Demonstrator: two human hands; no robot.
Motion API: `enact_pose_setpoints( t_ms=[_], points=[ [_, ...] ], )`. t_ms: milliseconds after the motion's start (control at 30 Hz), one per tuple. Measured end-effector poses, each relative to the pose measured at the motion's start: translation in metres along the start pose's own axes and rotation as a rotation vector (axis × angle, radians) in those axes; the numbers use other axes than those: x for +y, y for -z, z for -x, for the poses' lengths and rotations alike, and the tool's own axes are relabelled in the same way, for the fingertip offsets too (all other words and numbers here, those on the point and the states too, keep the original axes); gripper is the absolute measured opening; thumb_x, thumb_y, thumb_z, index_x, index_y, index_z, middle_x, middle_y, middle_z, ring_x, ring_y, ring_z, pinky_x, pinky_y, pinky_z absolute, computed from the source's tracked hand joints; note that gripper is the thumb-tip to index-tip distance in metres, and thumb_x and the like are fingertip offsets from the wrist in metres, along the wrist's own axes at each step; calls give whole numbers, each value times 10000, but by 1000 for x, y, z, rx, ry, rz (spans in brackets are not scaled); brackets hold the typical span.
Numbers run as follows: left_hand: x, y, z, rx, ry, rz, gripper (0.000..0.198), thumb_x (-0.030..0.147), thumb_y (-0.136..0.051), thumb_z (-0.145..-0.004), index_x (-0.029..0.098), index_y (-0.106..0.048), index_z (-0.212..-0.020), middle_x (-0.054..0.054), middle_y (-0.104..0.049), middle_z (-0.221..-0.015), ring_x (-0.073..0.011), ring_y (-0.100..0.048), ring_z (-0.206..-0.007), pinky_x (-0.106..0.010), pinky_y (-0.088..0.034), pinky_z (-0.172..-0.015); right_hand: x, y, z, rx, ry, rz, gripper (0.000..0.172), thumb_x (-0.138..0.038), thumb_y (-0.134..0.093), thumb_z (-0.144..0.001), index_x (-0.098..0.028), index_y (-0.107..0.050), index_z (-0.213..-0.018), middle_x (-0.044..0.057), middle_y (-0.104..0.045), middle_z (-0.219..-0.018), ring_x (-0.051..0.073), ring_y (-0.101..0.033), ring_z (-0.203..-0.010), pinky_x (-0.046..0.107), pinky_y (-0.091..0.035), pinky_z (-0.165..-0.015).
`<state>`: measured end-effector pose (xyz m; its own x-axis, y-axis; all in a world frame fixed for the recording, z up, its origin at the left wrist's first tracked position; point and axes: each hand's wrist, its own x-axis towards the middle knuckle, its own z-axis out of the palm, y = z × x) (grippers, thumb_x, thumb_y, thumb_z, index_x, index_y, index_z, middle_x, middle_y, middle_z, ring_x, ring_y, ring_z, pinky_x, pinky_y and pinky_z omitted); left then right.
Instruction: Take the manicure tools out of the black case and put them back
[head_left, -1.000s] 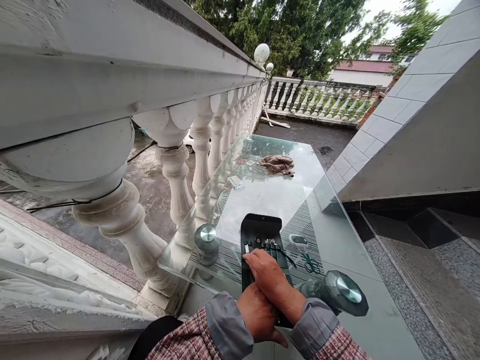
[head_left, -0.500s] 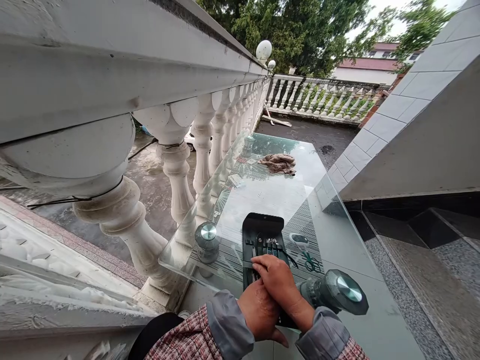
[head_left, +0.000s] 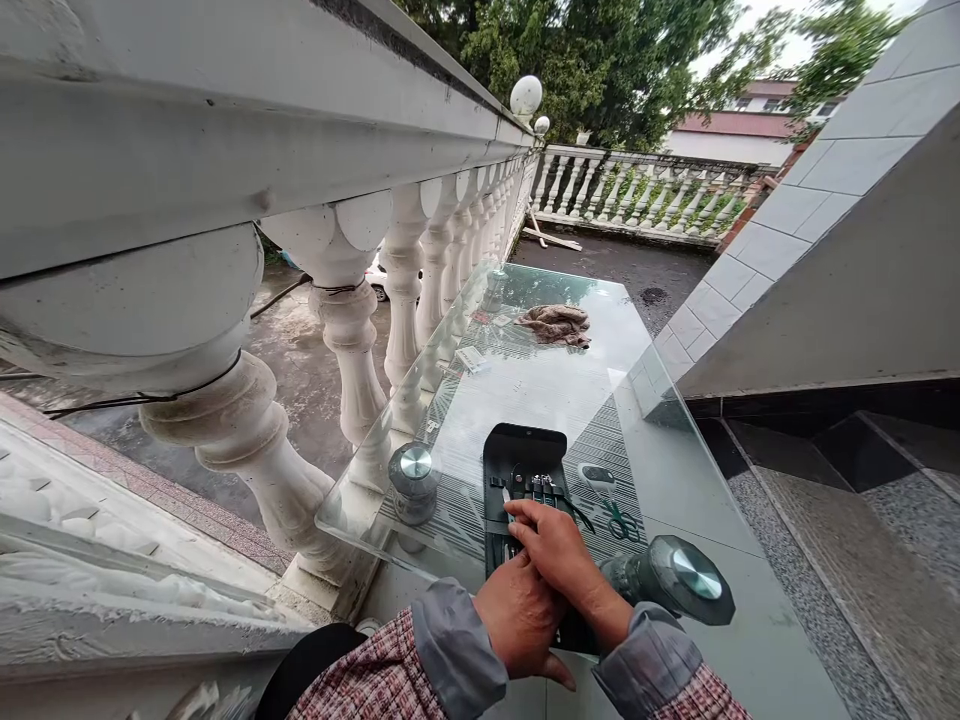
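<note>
An open black tool case [head_left: 525, 450] lies on the glass table [head_left: 540, 390] just in front of me, with several small metal tools in its slots. My right hand [head_left: 561, 555] lies across the case, its fingers curled and pinching a thin silver tool [head_left: 507, 497] at the left slots. Partly under the right wrist, my left hand [head_left: 519, 620] grips the near end of the case with its thumb sticking out. Both arms wear grey cuffs over plaid sleeves.
Small green-handled scissors [head_left: 618, 520] and a little clipper [head_left: 598, 476] lie right of the case. Round metal table fittings [head_left: 415, 466] [head_left: 694, 575] flank it. A brown rag [head_left: 555, 325] lies farther along. White balustrade [head_left: 352, 330] runs on the left, tiled wall [head_left: 810, 260] on the right.
My right hand slid a little back toward me over the case, and the thin silver tool now stands tilted at its fingertips. The left hand stayed put.
</note>
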<state>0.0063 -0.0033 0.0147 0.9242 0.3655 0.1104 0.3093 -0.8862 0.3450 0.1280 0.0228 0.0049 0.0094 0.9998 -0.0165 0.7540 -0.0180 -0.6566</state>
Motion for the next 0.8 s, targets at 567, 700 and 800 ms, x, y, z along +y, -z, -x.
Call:
enact_pose_setpoints(
  t_ms=[567,700,800],
  points=[
    [-15,22,5,88,101,-268,722,597,-461,-835,17,-433,-1264,-211,-426,-1342,-299,-365,-1273,-366,-229,-1085,31,48,13,479,200,175,216,-231,-441,-821,-183,-650,-843,63,-664,-809,195,-557,-789,330,-424,-746],
    [-34,23,12,51,317,-383,581,473,-536,-852,24,-496,-1220,-215,-485,-1287,-294,-428,-1231,-373,-308,-1049,32,39,13,539,354,277,210,-191,-429,-857,-174,-638,-847,54,-631,-752,191,-523,-761,325,-405,-728],
    [-41,23,17,-17,388,-407,586,455,-551,-850,22,-486,-1239,-218,-463,-1307,-300,-414,-1242,-377,-319,-1045,30,37,13,550,402,328,211,-181,-422,-875,-168,-631,-858,56,-612,-750,189,-506,-760,320,-393,-720]
  ],
)
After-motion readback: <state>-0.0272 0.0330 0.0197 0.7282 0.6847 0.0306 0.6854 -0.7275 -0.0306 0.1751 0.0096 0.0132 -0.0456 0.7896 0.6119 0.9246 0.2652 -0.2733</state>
